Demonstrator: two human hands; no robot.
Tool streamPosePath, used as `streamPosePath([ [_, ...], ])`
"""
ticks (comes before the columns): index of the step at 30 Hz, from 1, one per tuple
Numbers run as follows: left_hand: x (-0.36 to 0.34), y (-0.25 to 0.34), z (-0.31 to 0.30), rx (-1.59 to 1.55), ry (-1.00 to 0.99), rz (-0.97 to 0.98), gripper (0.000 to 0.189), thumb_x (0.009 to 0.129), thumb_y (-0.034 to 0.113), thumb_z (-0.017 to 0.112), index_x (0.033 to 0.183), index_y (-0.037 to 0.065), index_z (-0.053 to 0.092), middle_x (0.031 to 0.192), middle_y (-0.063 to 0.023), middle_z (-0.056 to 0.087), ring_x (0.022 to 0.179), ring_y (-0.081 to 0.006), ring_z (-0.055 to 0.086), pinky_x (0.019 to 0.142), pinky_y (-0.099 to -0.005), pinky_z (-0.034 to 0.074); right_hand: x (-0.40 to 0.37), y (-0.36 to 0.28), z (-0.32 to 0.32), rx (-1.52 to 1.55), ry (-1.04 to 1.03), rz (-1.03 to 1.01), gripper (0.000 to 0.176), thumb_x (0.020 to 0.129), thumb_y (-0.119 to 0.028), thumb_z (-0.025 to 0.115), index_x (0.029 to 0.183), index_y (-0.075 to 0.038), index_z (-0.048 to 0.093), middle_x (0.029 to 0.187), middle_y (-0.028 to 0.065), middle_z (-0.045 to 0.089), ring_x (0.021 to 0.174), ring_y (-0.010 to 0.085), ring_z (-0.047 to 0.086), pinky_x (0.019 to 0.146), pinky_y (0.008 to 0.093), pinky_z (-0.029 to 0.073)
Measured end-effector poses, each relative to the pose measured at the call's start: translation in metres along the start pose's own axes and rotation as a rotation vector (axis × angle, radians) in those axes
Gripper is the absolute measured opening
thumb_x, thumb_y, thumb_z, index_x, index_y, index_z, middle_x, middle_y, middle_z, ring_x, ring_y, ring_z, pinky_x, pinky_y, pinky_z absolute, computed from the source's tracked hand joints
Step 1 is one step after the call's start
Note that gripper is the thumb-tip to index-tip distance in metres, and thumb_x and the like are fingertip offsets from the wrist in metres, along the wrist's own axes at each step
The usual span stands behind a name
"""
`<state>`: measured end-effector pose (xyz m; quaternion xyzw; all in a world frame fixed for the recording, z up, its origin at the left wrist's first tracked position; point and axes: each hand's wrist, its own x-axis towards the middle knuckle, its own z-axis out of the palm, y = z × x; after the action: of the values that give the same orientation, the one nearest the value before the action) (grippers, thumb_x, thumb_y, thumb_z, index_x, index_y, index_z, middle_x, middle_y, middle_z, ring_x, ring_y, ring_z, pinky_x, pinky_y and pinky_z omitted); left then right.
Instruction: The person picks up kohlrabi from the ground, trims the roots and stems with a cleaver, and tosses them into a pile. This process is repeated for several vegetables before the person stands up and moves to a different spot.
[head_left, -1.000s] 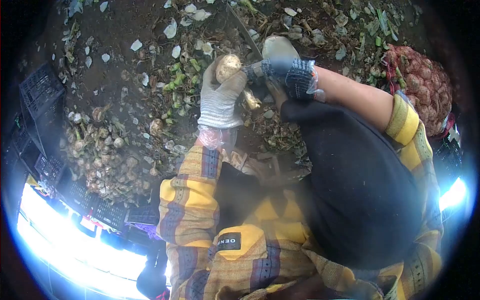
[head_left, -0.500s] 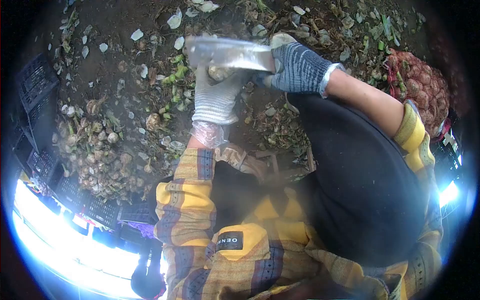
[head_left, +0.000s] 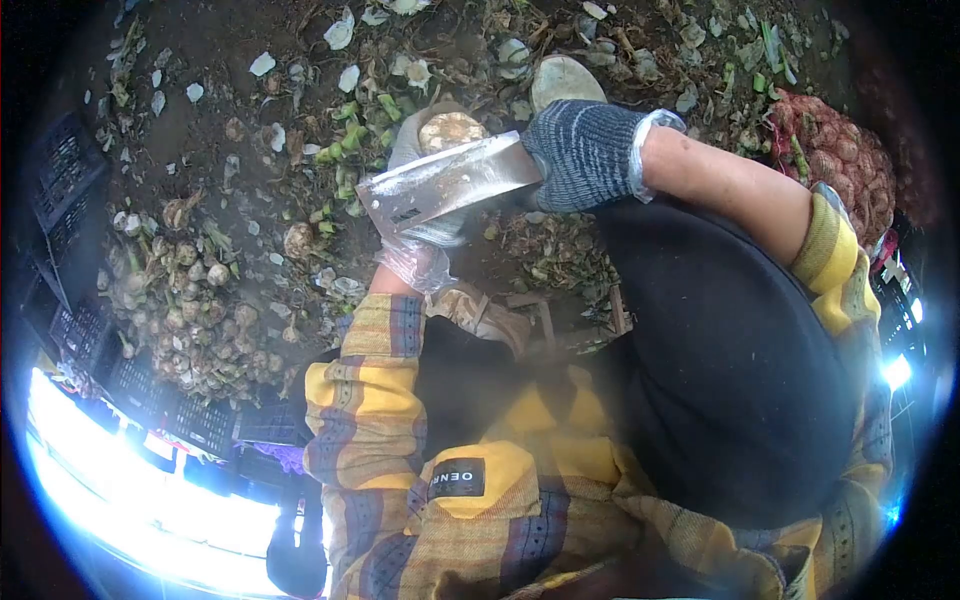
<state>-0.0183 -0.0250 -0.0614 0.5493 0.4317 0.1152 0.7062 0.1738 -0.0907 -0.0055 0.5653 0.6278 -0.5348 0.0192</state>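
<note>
My left hand (head_left: 438, 228), in a pale knit glove with a clear plastic cuff, is wrapped around a garlic bulb (head_left: 452, 131). The bulb's pale, rough face points up past the fingers. A broad-bladed cleaver (head_left: 450, 185) lies across the front of that hand, its upper edge just below the bulb, and hides part of the palm and fingers. Its handle end is inside my right hand (head_left: 583, 155), which wears a dark blue-grey knit glove and is closed. Green stalk pieces (head_left: 350, 135) lie on the ground beside the left hand.
A heap of garlic bulbs (head_left: 205, 320) sits on the left, with black plastic crates (head_left: 70, 170) beyond it. At the right stands a red mesh sack (head_left: 835, 160) full of bulbs. Peel scraps cover the soil. One shoe (head_left: 565, 82) shows just above my right hand.
The cleaver has come down from above the bulb to in front of the left hand, tilting as it moved. The bulb, partly covered before, now shows more fully.
</note>
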Motion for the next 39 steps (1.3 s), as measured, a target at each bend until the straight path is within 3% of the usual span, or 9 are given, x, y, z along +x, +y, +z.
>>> streamPosePath([
  [10,-0.009,0.012,0.002,0.383,0.031,0.252,0.05,0.075,0.009,0.071,0.117,0.0,0.047,0.104,-0.0105,0.06,0.089,-0.0191,0.061,0.078,-0.0286,0.053,0.026,0.049,0.03,-0.03,0.054,-0.051,0.043,0.067,-0.035,0.064,0.077,0.007,0.065,0.071,0.0237,0.062,0.065,0.0324,0.063,0.062,0.0378,0.051],
  [14,-0.016,0.058,0.015,-0.082,0.104,-0.236,0.056,0.064,0.005,0.077,0.111,0.0,0.048,0.098,-0.0095,0.057,0.082,-0.0154,0.06,0.072,-0.0259,0.053,0.012,0.062,0.017,0.014,0.14,0.162,0.046,0.07,-0.041,0.064,0.081,0.004,0.064,0.071,0.021,0.062,0.066,0.0267,0.063,0.063,0.0358,0.05],
  [16,-0.014,0.061,0.014,-0.015,0.172,-0.172,0.057,0.064,0.002,0.076,0.113,-0.001,0.046,0.098,-0.0101,0.055,0.079,-0.0148,0.059,0.068,-0.0252,0.054,0.001,0.063,0.008,0.085,0.226,0.376,0.046,0.069,-0.045,0.064,0.075,0.001,0.063,0.069,0.0199,0.062,0.067,0.0298,0.062,0.065,0.0365,0.05],
  [18,-0.005,0.063,0.016,-0.082,0.266,-0.206,0.059,0.063,0.001,0.075,0.114,-0.002,0.045,0.099,-0.0097,0.055,0.08,-0.0148,0.058,0.066,-0.0257,0.054,0.006,0.053,0.001,0.432,0.197,0.308,0.041,0.078,-0.043,0.062,0.08,-0.002,0.062,0.061,0.0111,0.059,0.056,0.0208,0.059,0.052,0.0337,0.047],
  [22,0.008,0.073,0.005,-0.45,0.457,-0.198,0.061,0.065,-0.001,0.074,0.117,-0.001,0.042,0.099,-0.0104,0.054,0.079,-0.0161,0.058,0.068,-0.0264,0.053,-0.01,0.005,-0.017,1.317,-0.08,0.449,0.034,0.081,-0.039,0.062,0.079,-0.006,0.06,0.052,-0.0029,0.048,0.04,0.0073,0.044,0.038,0.0195,0.035],
  [25,0.023,0.075,-0.006,-0.591,0.484,-0.1,0.033,0.073,-0.002,0.067,0.1,0.005,0.051,0.093,-0.0064,0.055,0.08,-0.0172,0.058,0.07,-0.0283,0.054,-0.013,-0.012,-0.017,1.71,-0.293,0.363,0.034,0.083,-0.038,0.059,0.077,-0.005,0.058,0.051,-0.0066,0.045,0.039,0.0027,0.04,0.036,0.0173,0.032],
  [28,0.025,0.089,-0.003,-0.638,0.532,-0.093,0.012,0.079,0.002,0.062,0.086,0.006,0.054,0.089,-0.0021,0.054,0.084,-0.0155,0.056,0.076,-0.0284,0.052,-0.008,-0.011,-0.011,1.865,-0.534,0.235,0.032,0.085,-0.036,0.056,0.079,-0.005,0.057,0.051,-0.0076,0.044,0.038,0.0016,0.039,0.035,0.0178,0.03],
  [36,0.035,0.093,0.007,-0.64,0.541,-0.081,0.008,0.081,0.004,0.06,0.086,0.004,0.054,0.087,-0.0041,0.055,0.083,-0.0157,0.056,0.077,-0.0284,0.052,-0.018,-0.015,-0.007,1.754,-0.405,0.285,0.023,0.088,-0.028,0.053,0.083,-0.007,0.059,0.059,-0.0038,0.053,0.046,0.0045,0.048,0.04,0.0201,0.04],
  [39,0.034,0.09,0.011,-0.649,0.521,-0.049,0.008,0.081,0.005,0.06,0.086,0.004,0.053,0.087,-0.0057,0.056,0.081,-0.0161,0.057,0.075,-0.0277,0.053,-0.006,0.003,0.006,2.044,-0.687,0.115,0.021,0.089,-0.026,0.052,0.085,-0.007,0.06,0.06,-0.0031,0.054,0.048,0.0054,0.052,0.042,0.0215,0.044],
])
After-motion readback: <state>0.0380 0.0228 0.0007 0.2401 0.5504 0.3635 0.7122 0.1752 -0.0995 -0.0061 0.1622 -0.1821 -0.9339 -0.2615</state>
